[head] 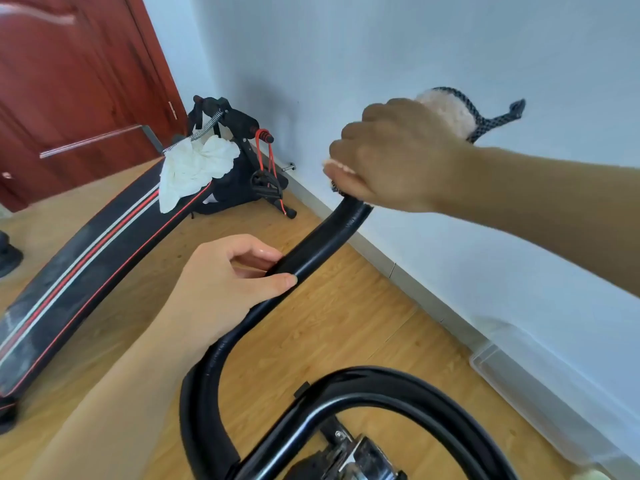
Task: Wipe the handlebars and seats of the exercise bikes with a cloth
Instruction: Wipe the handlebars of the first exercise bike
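A black padded handlebar (pixel 322 244) of an exercise bike curves up from the bottom middle towards the wall. My left hand (pixel 225 275) grips the bar at its middle, thumb and fingers curled round it. My right hand (pixel 391 157) is closed over the bar's upper tip, holding a pale fluffy cloth (pixel 446 109) with a dark knitted edge that sticks out past my knuckles. The tip of the bar is hidden under the hand and cloth. No seat is in view.
A black bench with red and white stripes (pixel 86 258) lies on the wooden floor at left, with a white rag (pixel 194 168) draped on its frame. A red-brown door (pixel 69 81) stands behind. The white wall (pixel 415 46) and skirting run along the right; a clear plastic bin (pixel 519 375) sits by it.
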